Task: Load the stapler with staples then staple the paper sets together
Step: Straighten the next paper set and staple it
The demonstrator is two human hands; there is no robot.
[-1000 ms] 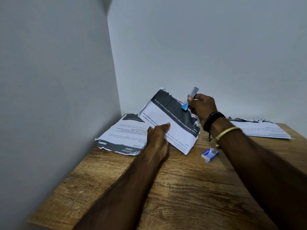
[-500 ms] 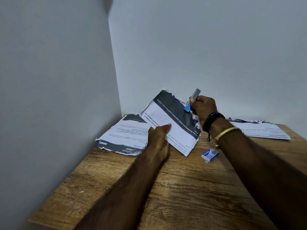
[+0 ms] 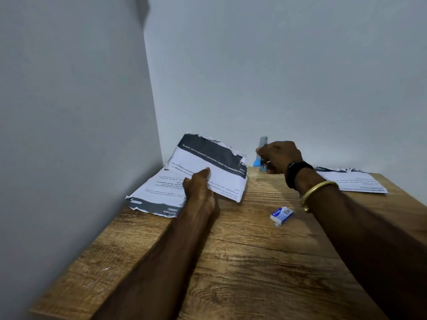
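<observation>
Right hand (image 3: 279, 157) first: fingers curled tight round the stapler (image 3: 257, 161), which stands nearly upright in the fist, grey end poking out above the knuckles and blue end showing below. It is held up off the counter (image 3: 242, 262), near the back wall, just to the right of the lifted paper and not touching it. On that wrist sit a black band (image 3: 297, 173) and, lower down the forearm, a gold bangle (image 3: 320, 189).

Over to the left hand (image 3: 198, 188): it grips the paper set (image 3: 208, 162), thumb pressed on the printed face with the fingers hidden underneath. The sheets are tilted up, the torn dark-banded edge raised toward the wall, the near corner low by the wood.

Under and left of that, a second printed set (image 3: 152, 195) lies flat in the corner where the two grey walls meet, its dark strip at the near edge.

Between the two forearms, on the bare wood, lies a small blue-and-white staple box (image 3: 281, 214), one end open. Far right, behind the right arm, a third paper set (image 3: 353, 181) lies flat against the back of the counter.
</observation>
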